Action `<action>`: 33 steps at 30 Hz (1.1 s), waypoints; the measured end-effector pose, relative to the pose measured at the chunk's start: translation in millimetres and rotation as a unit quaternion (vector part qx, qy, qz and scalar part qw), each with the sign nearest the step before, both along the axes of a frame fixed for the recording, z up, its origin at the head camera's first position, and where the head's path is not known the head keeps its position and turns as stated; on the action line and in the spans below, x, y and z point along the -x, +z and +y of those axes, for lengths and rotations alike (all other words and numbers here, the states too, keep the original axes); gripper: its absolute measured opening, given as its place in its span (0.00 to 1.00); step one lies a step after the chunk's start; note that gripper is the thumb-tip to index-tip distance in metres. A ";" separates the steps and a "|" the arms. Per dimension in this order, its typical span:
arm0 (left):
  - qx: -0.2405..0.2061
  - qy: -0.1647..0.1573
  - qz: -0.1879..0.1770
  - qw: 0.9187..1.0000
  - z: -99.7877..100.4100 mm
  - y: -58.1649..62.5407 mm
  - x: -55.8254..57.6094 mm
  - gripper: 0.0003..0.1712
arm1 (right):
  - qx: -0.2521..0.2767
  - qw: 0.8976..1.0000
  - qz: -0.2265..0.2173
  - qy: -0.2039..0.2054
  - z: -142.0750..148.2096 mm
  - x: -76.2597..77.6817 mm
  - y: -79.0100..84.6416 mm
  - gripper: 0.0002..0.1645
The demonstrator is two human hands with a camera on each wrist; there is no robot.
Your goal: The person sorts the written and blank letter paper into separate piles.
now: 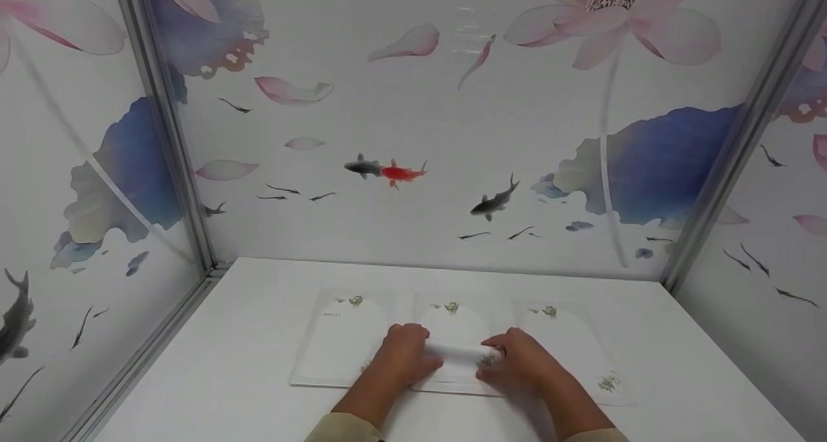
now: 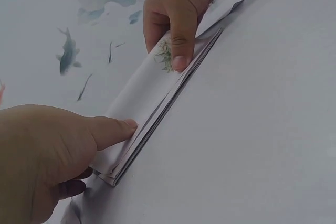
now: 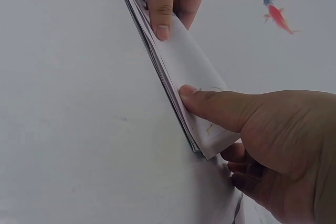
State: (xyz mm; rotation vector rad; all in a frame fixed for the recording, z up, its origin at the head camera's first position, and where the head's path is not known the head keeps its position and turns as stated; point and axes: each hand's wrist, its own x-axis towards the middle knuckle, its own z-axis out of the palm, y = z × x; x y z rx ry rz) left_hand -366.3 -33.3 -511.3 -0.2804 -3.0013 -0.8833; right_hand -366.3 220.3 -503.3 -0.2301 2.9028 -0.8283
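Khaki fabric sleeves (image 1: 344, 428) nearest; left hand (image 1: 404, 357) and right hand (image 1: 524, 359) pinch the middle white flower-printed paper (image 1: 452, 324), 6 o'clock, on the white bench (image 1: 219, 371). I read mid-fold; next needs even thumb pressure.

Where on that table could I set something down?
The table is bare left of the left paper, towards the left wall, and right of the right paper, towards the right wall. A shallower strip lies between papers and back wall. It's crowded at the middle paper, where the left hand and right hand hold its fold.
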 end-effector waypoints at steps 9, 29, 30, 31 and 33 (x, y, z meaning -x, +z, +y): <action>-0.003 -0.002 0.000 1.000 1.9 1.0 -1.4 0.38 | 0.027 0.999 0.021 -0.033 1.0 5.3 -3.5 0.38; -0.159 0.115 0.015 0.980 -3.4 2.4 -0.4 0.18 | 0.163 0.971 -0.035 -0.171 -0.9 0.2 2.1 0.17; -0.158 0.113 0.013 0.981 -4.0 2.1 -0.2 0.18 | 0.164 0.971 -0.035 -0.169 -0.8 0.2 1.9 0.16; -0.156 0.112 0.011 0.981 -4.5 2.0 -0.1 0.18 | 0.165 0.971 -0.038 -0.167 -0.7 -0.1 2.1 0.16; -0.154 0.110 0.006 0.982 -5.0 1.9 0.3 0.18 | 0.170 0.970 -0.045 -0.165 -1.0 -0.2 2.2 0.17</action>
